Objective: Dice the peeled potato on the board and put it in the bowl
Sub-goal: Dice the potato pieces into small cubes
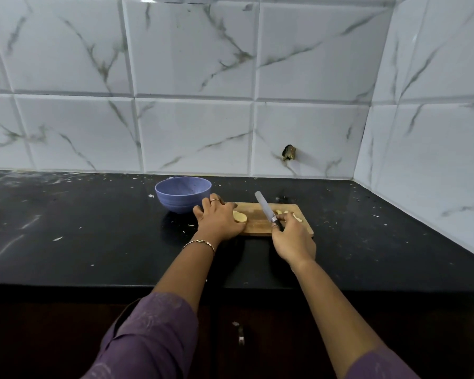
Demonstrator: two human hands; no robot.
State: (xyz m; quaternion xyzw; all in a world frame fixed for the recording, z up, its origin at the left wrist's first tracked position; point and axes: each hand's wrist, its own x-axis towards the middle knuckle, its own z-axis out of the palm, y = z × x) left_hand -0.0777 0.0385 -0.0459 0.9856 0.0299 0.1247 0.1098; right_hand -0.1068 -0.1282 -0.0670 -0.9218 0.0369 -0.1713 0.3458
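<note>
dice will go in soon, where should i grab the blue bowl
Grip the bowl by its left rim, from above: it stands upright and open, and the left hand and cutting board crowd its right.

White marbled wall tiles [192, 50]; black countertop [93, 242].

Both sleeves were of muted purple cloth, loose and creased, with a faint paler pattern. The left sleeve [148, 337] stopped well up the arm, far behind the grip of the left hand [219, 220]. A thin gold-toned bracelet [199, 243] with small pale links circled the wrist just behind that grip. A slim ring [214, 200] sat on one finger, forward of the knuckles. The right sleeve [378, 365] showed only far back from the right hand [293, 239].
</note>
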